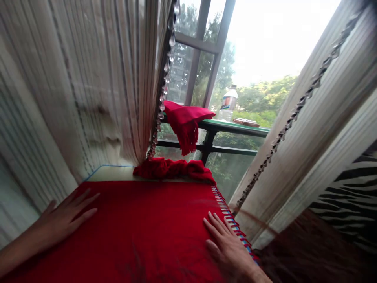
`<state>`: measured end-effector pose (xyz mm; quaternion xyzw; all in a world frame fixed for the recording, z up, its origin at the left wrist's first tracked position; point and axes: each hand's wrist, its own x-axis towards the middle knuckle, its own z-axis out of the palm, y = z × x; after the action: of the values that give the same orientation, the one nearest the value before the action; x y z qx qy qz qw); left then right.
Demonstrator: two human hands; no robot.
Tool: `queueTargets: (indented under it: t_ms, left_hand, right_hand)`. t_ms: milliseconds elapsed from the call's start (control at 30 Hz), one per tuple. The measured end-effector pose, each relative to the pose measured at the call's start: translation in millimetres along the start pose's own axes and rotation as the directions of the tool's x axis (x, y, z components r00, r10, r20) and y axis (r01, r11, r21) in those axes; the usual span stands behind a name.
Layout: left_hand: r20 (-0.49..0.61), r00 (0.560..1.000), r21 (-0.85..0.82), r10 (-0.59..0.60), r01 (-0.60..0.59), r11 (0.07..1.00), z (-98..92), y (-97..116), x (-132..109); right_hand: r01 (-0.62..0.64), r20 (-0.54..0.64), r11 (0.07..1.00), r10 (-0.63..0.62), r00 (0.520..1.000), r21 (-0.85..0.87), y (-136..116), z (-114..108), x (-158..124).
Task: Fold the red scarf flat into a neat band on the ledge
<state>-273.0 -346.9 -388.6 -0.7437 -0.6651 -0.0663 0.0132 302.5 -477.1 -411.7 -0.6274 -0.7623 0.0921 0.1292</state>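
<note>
A red fringed cloth (pixel 141 220), like a scarf or shawl, lies spread over a table (pixel 113 173) whose pale top shows at the far end. My left hand (pixel 69 214) rests on its left side, fingers spread. On the right, my right hand (pixel 224 239) lies flat on the cloth beside the fringed edge, which hangs along the table's right side. Beyond the spread part, a bunched red cloth (pixel 173 169) sits at the table's far edge; whether it joins the spread one I cannot tell.
Another red fringed cloth (pixel 188 120) hangs over the window ledge (pixel 235 126). A plastic bottle (pixel 229 103) and a small flat object (pixel 246 122) stand on that ledge. Beaded curtains (pixel 118 78) hang left and right. Zebra-striped fabric (pixel 344 200) shows at the right.
</note>
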Motion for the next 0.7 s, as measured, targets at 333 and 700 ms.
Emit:
queueTargets:
  t_ms: [333,700]
  left_hand:
    - [0.116,0.993,0.035,-0.006,0.002,0.999,-10.9,-1.7,-8.7]
    - [0.090,0.996,-0.079,-0.021,0.028,0.996,-29.7,-0.7,42.1]
  right_hand:
    - [0.001,-0.066,1.000,-0.004,0.998,-0.031,6.8,8.6,5.6]
    - [0.007,-0.243,0.999,-0.016,0.970,-0.035,24.6,-4.7,94.4]
